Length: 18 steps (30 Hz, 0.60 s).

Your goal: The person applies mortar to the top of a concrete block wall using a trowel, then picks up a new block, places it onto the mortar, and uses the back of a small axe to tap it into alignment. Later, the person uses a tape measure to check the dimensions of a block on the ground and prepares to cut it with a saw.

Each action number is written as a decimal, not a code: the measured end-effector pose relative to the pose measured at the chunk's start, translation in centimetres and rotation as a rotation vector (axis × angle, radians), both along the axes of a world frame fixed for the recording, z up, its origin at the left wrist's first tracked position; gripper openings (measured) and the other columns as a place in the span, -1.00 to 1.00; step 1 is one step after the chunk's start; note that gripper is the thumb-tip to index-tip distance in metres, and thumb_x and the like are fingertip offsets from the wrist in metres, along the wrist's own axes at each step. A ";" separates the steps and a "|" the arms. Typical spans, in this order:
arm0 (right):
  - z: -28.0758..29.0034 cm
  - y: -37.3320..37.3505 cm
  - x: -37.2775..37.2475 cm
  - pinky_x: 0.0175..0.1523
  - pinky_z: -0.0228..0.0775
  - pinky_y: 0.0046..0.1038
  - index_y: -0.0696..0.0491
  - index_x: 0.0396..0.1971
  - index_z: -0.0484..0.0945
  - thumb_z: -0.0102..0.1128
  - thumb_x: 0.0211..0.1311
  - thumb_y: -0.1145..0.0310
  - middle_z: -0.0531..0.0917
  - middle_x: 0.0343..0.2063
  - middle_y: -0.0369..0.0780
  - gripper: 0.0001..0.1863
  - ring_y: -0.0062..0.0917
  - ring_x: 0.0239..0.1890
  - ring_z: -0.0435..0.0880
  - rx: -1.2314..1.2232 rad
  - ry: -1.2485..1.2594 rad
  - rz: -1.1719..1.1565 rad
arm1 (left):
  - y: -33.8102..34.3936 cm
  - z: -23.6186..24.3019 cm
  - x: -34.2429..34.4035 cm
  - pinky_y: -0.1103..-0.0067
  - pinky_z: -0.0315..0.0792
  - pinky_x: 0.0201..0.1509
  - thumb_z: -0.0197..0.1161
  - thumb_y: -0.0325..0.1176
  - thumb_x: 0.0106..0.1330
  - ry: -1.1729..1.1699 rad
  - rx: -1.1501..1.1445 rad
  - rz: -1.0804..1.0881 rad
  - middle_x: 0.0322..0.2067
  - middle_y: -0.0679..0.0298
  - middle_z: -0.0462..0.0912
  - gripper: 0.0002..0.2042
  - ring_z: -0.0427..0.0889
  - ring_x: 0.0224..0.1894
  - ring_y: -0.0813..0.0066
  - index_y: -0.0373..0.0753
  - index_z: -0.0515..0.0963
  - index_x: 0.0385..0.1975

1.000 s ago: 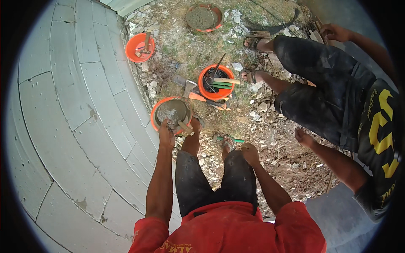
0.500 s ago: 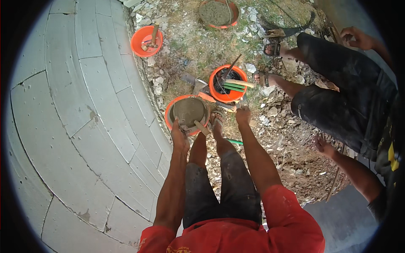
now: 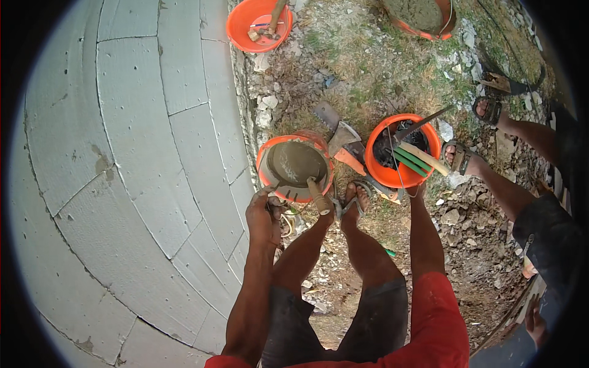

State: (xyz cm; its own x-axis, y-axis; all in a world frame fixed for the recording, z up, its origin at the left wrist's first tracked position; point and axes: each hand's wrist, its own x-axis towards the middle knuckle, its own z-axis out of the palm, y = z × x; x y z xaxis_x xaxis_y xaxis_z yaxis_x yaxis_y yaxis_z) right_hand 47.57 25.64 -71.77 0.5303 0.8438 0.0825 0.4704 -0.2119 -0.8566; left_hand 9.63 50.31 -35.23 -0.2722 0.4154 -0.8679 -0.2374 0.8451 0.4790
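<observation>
My left hand (image 3: 262, 214) has its fingers closed at the near left rim of an orange bucket (image 3: 326, 168) of wet grey mortar. A trowel's wooden handle (image 3: 319, 197) sticks out over that bucket's near rim. To the right stands an orange bucket (image 3: 434, 140) of tools, with a saw blade (image 3: 423, 122), green handles (image 3: 412, 161) and a pale wooden handle (image 3: 423, 156) in it. My right hand (image 3: 418, 191) is at this bucket's near side, its fingers mostly hidden. Between the buckets lie a trowel blade (image 3: 343, 138) and an orange-handled tool (image 3: 350, 161).
A grey block wall (image 3: 141, 147) runs along the left. Beyond are an orange basin (image 3: 240, 24) with a hammer (image 3: 273, 21) and another mortar bucket (image 3: 446, 21). Rubble (image 3: 457, 214) covers the ground. A co-worker's sandalled foot (image 3: 460, 158) stands beside the tool bucket.
The view has turned and come closer, so the buckets look larger and farther apart. My right hand has moved against the tool bucket's near side. The co-worker shows less at the right edge.
</observation>
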 end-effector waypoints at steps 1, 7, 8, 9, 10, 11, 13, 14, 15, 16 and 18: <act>-1.1 -0.9 0.8 0.47 0.15 -0.20 0.01 0.47 -0.09 -0.06 0.52 0.16 0.15 0.41 -0.15 -0.33 -0.33 0.40 0.25 0.026 0.234 -0.062 | -0.2 0.1 -0.2 0.59 0.35 -0.36 -0.11 -0.41 0.48 -0.023 0.019 -0.010 -0.53 0.36 0.46 -0.79 0.28 -0.60 0.63 -0.33 0.46 -0.09; 1.4 -2.7 5.1 0.49 0.06 -0.23 0.02 0.49 -0.21 -0.02 0.50 0.14 0.03 0.47 -0.17 -0.23 -0.32 0.44 0.17 -0.056 0.142 -0.016 | -0.9 -1.1 1.6 0.61 0.40 -0.42 -0.02 -0.41 0.48 -0.161 0.054 -0.040 -0.57 0.33 0.49 -0.81 0.32 -0.67 0.61 -0.34 0.48 -0.07; 3.0 -2.6 0.0 0.26 0.19 -0.20 0.08 0.29 0.04 0.08 0.40 0.11 0.24 0.19 -0.11 -0.36 -0.24 0.19 0.33 -0.341 0.114 -0.086 | -0.7 -1.1 -0.3 0.61 0.40 -0.42 -0.02 -0.41 0.48 -0.094 0.054 -0.061 -0.57 0.33 0.49 -0.81 0.32 -0.67 0.61 -0.34 0.48 -0.07; 5.8 -1.9 -3.9 0.02 0.32 -0.16 0.14 0.08 0.29 0.19 0.30 0.08 0.45 -0.08 -0.06 -0.46 -0.17 -0.06 0.49 -0.619 0.066 -0.133 | -0.2 -0.7 -2.2 0.61 0.37 -0.44 -0.01 -0.41 0.49 -0.081 0.063 -0.057 -0.55 0.32 0.52 -0.80 0.35 -0.66 0.61 -0.35 0.48 -0.06; 8.8 -1.7 -4.8 -0.22 0.46 -0.13 0.21 -0.13 0.54 0.29 0.20 0.05 0.66 -0.36 -0.01 -0.51 -0.10 -0.32 0.65 -0.896 -0.034 -0.176 | 0.0 -0.7 -3.0 0.62 0.35 -0.46 0.00 -0.40 0.49 -0.115 0.072 -0.042 -0.54 0.31 0.54 -0.79 0.39 -0.65 0.60 -0.36 0.47 -0.04; 11.1 -2.7 -1.9 -0.23 0.44 -0.10 0.22 -0.18 0.55 0.28 0.20 0.05 0.66 -0.40 0.01 -0.52 -0.07 -0.35 0.64 -0.911 -0.026 -0.246 | 0.1 -1.7 -1.8 0.63 0.35 -0.48 0.03 -0.35 0.50 -0.155 0.083 -0.078 -0.49 0.29 0.60 -0.77 0.47 -0.62 0.59 -0.34 0.47 0.00; 16.1 -5.0 0.3 -0.22 0.43 -0.07 0.25 -0.24 0.56 0.28 0.20 0.04 0.65 -0.42 0.05 -0.52 -0.02 -0.37 0.64 -0.889 -0.090 -0.359 | -0.8 -3.6 -1.3 0.63 0.37 -0.48 0.04 -0.32 0.50 -0.145 0.090 -0.105 -0.48 0.29 0.61 -0.75 0.50 -0.60 0.59 -0.31 0.47 0.02; 19.0 -5.7 -0.3 -0.20 0.43 -0.07 0.26 -0.25 0.56 0.29 0.19 0.04 0.65 -0.39 0.07 -0.51 -0.01 -0.34 0.65 -0.851 -0.162 -0.412 | -1.2 -4.3 -1.5 0.62 0.39 -0.47 0.06 -0.29 0.49 -0.086 0.088 -0.142 -0.46 0.28 0.62 -0.74 0.52 -0.59 0.58 -0.29 0.48 0.04; 22.1 -5.6 -1.3 -0.18 0.45 -0.09 0.26 -0.23 0.57 0.29 0.19 0.03 0.66 -0.37 0.07 -0.49 -0.01 -0.31 0.65 -0.907 -0.138 -0.437 | -1.4 -4.2 -2.3 0.53 0.55 -0.22 0.06 -0.27 0.50 -0.029 0.075 -0.160 -0.41 0.23 0.63 -0.74 0.62 -0.46 0.50 -0.28 0.48 0.02; 25.3 -5.8 -1.8 -0.15 0.47 -0.11 0.26 -0.22 0.58 0.30 0.18 0.01 0.67 -0.34 0.08 -0.48 -0.01 -0.28 0.66 -0.960 -0.122 -0.466 | -1.8 -4.0 -3.0 0.53 0.55 -0.22 0.06 -0.27 0.50 -0.045 0.092 -0.155 -0.41 0.23 0.63 -0.74 0.62 -0.46 0.50 -0.28 0.48 0.02; 30.1 -7.1 -1.7 -0.10 0.49 -0.15 0.26 -0.16 0.59 0.33 0.17 0.01 0.69 -0.32 0.06 -0.46 -0.06 -0.26 0.68 -0.970 -0.055 -0.489 | -2.2 -3.8 -3.8 0.51 0.53 -0.16 0.12 -0.29 0.44 0.159 0.030 -0.290 -0.31 0.15 0.66 -0.70 0.66 -0.32 0.41 -0.32 0.51 0.04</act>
State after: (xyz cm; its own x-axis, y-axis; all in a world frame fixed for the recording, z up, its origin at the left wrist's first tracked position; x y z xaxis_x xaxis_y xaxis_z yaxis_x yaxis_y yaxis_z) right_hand 45.85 18.55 -41.67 0.8425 0.2613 -0.4710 0.1840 -0.9615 -0.2042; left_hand 5.81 48.07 -39.03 -0.2698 0.5203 -0.8102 0.0908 0.8514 0.5165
